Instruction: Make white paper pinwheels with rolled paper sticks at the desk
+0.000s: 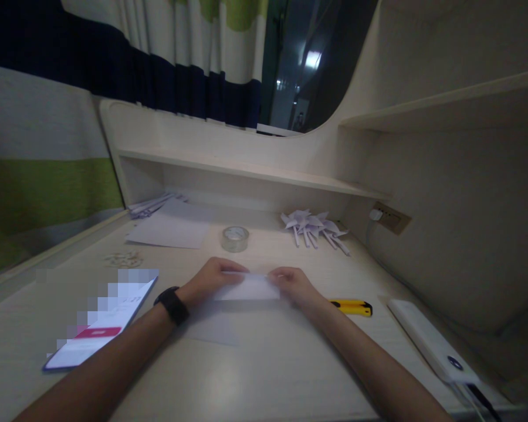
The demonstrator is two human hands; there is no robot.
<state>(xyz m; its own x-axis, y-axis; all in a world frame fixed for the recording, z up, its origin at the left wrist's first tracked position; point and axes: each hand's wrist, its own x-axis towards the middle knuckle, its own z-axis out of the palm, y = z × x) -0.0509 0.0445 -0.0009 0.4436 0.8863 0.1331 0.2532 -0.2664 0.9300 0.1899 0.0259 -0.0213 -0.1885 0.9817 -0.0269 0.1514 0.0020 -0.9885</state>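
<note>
- Both forearms run in from the bottom of the view, cut off there; table [229,387] surface shows between them.
- At lower right, a white device [422,334] lies along the table's right side; its cables run off the lower edge of the view.
- At lower left, a phone [108,332] lies beside the left forearm, its screen lit; blocky pixels mask its left part.
- A watch [172,305] circles the left wrist.
- A thin sheet [215,328] lies near that wrist, faint, its far side hard to make out.
- The left hand [213,280] pinches one end of a paper [249,287], the right hand [291,283] the other; blur hides any fold, and whether it touches the table I cannot tell.
- A cutter [355,308] lies just beyond the right forearm, which covers its left end.
- Small bits [124,259] sit far left, too blurred to name.
- Past the hands, bare table leads to the tape [235,240], which stands between stacked paper [171,225] and pinwheels [310,224]; the pinwheels overlap, so their count is unclear.
- Paper sticks [152,206] are partly hidden behind the stack.
- A shelf [246,168] overhangs the table's back.
</note>
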